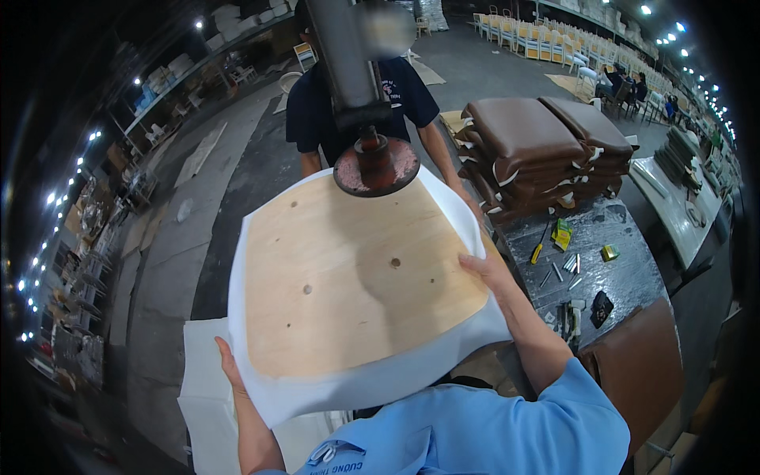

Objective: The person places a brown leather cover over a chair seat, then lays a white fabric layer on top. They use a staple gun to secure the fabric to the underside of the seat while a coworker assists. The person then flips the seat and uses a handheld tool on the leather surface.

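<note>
A pale plywood seat panel (348,317) with several small holes lies on a larger white padding sheet (317,400) that sticks out round its edges. My right hand (484,271) grips the panel's right edge, thumb on the wood and fingers hidden beneath. My left hand (230,366) is at the lower left edge of the padding; one digit points up outside it, and the other fingers are hidden under the sheet. Over the panel's far edge hangs a round reddish press plate (377,168) on a grey column (342,59).
Opposite me stands a person in a dark shirt (317,107), one arm reaching along the panel's right side. Brown cushions (522,146) are stacked at right. A wrapped table (625,245) holds a screwdriver (540,244), small boxes and metal pieces. White sheets (207,380) lie lower left.
</note>
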`<control>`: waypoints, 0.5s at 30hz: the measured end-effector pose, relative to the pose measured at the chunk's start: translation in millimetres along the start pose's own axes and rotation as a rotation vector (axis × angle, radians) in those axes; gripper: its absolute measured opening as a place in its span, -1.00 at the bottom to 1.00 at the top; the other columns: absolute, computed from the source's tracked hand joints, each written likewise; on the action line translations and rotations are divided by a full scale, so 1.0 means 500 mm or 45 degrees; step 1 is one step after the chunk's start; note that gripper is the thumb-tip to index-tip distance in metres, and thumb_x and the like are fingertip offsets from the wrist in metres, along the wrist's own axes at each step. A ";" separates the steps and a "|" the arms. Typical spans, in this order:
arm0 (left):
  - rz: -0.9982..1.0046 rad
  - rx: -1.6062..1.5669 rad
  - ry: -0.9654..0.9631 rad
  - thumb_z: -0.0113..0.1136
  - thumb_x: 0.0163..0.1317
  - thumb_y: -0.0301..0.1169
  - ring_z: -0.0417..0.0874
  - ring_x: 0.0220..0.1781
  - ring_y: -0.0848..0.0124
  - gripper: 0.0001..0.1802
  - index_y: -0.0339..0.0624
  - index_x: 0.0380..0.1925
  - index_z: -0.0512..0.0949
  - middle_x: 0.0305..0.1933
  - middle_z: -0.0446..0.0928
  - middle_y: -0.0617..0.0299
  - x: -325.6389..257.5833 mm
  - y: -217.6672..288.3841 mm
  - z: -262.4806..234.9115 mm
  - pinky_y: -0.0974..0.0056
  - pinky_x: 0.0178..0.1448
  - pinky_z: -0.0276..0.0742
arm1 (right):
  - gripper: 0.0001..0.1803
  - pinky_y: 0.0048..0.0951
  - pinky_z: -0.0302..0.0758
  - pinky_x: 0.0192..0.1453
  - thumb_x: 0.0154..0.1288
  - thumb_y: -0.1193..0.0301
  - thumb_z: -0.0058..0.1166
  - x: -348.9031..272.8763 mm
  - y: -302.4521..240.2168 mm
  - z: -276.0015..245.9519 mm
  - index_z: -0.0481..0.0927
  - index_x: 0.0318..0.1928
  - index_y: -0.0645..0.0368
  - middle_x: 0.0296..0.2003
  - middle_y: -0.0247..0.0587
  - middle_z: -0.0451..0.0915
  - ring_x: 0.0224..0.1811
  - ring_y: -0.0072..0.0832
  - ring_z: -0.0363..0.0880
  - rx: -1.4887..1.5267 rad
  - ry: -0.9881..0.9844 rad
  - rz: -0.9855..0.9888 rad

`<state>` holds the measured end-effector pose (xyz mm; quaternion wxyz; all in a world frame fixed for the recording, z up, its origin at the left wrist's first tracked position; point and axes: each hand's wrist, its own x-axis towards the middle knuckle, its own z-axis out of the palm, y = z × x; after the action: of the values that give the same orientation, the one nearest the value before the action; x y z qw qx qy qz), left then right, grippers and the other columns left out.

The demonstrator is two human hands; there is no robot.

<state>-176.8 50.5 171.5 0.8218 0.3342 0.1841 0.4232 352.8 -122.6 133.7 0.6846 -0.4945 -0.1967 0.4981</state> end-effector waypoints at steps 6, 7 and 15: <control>-0.135 0.157 -0.046 0.13 0.62 0.20 0.48 0.64 -0.03 -0.05 -0.29 0.70 0.22 0.67 0.41 -0.12 0.086 -0.093 0.007 -0.09 0.71 0.39 | -0.38 -0.20 0.75 0.24 0.50 0.34 0.40 0.038 -0.050 -0.118 0.57 0.45 0.34 0.16 0.00 0.79 0.10 -0.24 0.84 -0.025 0.119 0.052; -0.189 0.186 -0.053 0.20 0.61 0.16 0.49 0.64 -0.03 -0.05 -0.29 0.70 0.22 0.67 0.42 -0.12 0.096 -0.099 0.001 -0.08 0.71 0.39 | -0.39 -0.20 0.75 0.24 0.50 0.34 0.40 0.042 -0.052 -0.129 0.58 0.45 0.34 0.15 -0.01 0.79 0.09 -0.24 0.84 -0.039 0.136 0.061; -0.433 0.215 0.212 0.45 0.42 -0.21 0.74 0.35 0.01 -0.17 -0.41 0.56 0.38 0.40 0.65 -0.12 0.154 -0.148 -0.018 0.01 0.46 0.67 | -0.45 -0.25 0.72 0.17 0.51 0.30 0.42 0.063 -0.063 -0.148 0.66 0.35 0.39 0.06 -0.05 0.82 0.03 -0.30 0.85 -0.112 0.216 0.050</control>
<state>-95.6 85.9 111.2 0.8324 0.3299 0.3400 0.2876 438.0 -131.2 121.8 0.6667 -0.5680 -0.1501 0.4587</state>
